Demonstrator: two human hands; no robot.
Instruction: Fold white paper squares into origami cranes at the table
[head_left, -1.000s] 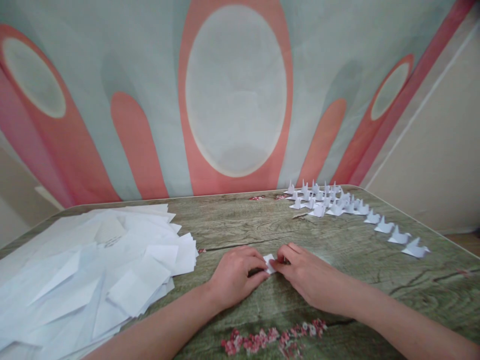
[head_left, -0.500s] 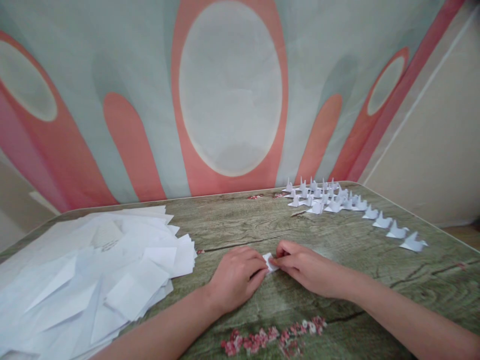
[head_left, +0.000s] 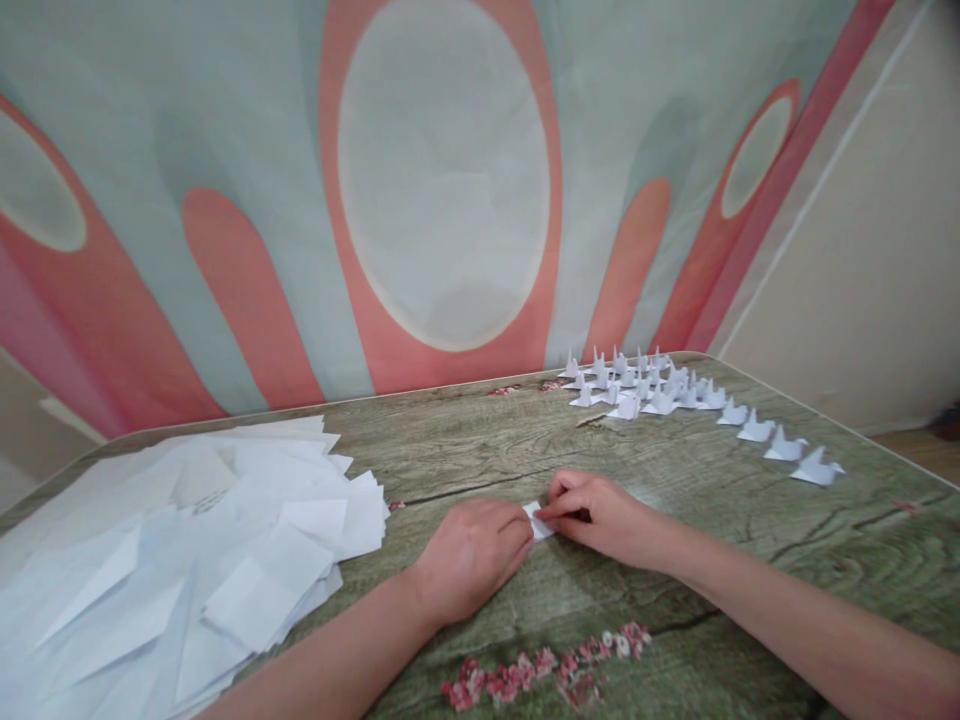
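Note:
A small folded piece of white paper (head_left: pixel 538 522) lies on the wood-patterned tabletop, between my two hands. My left hand (head_left: pixel 474 555) rests on the table with its fingers closed on the paper's left edge. From the other side, my right hand (head_left: pixel 596 510) pinches the paper between thumb and forefinger, and its other fingers are curled. Part of the paper is hidden under the fingertips of both hands.
To the left spreads a big heap of loose white paper sheets (head_left: pixel 255 590). Several folded white paper birds (head_left: pixel 664 397) stand at the back right, with a row of them running toward the right edge. Printed pink flowers (head_left: pixel 540 672) mark the tabletop in front.
My right hand has lifted slightly, with its thumb and forefinger still at the paper. My left hand stays nearly where it was. The whole view has tilted a little.

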